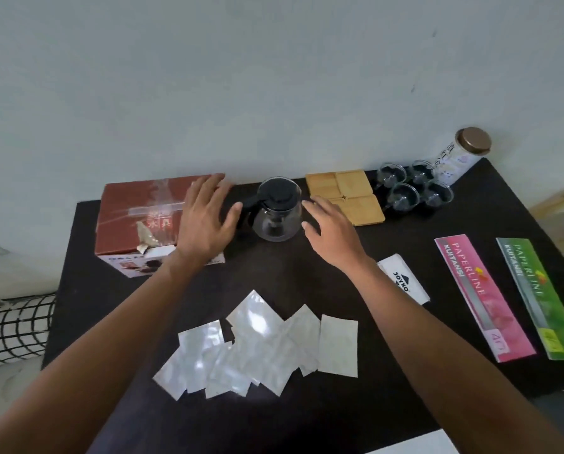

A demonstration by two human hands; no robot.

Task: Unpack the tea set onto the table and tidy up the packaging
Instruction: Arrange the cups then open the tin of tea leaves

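A glass teapot (276,211) with a black lid and handle stands at the back of the black table (306,411). My left hand (205,221) hovers open just left of it, over the red cardboard box (133,214). My right hand (331,234) is open just right of the pot, fingers spread, holding nothing. Several wooden coasters (349,194) lie flat behind my right hand. Several small glass cups (411,188) stand in a cluster further right. Several empty clear plastic bags (257,348) lie loose at the front of the table.
A tall jar with a brown lid (460,155) stands at the back right corner. A white Joyko packet (403,278), a pink booklet (480,296) and a green booklet (542,296) lie on the right. A checked cushion (12,329) sits left of the table.
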